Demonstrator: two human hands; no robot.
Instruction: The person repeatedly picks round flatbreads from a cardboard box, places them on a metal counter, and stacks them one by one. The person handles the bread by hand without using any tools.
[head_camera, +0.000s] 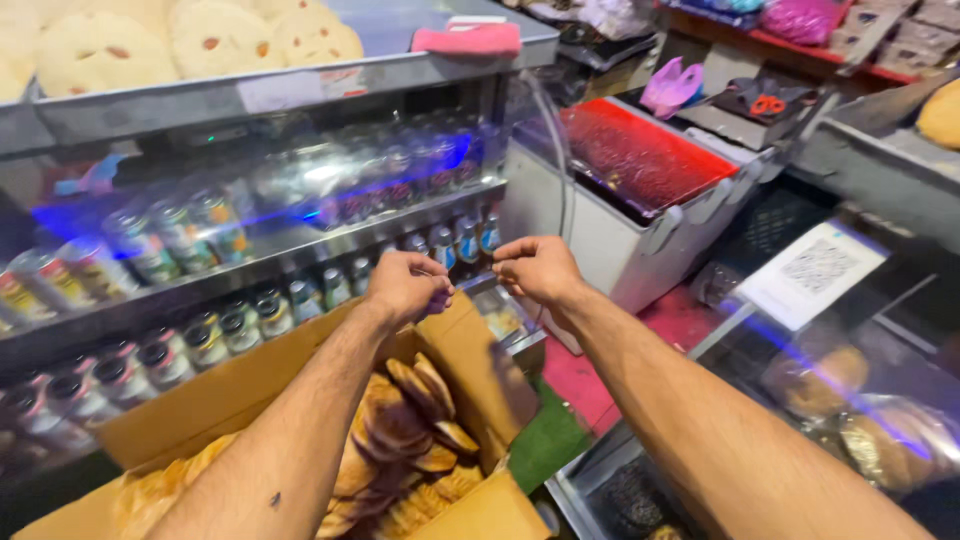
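Shop counter, shelves of bottled drinks (250, 320) behind. Left hand (408, 287) and right hand (538, 268) raised, fingers pinched nearly shut, almost touching; anything held too small to tell. Cardboard box (240, 390) of round baked pastries (405, 430) lies directly below, nearer left hand.

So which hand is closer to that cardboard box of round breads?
Left. The left hand hovers just above the cardboard box; the right hand is raised off to its right, beyond the flap.

Blue-lit glass display shelves (300, 245), red floor (690, 315)
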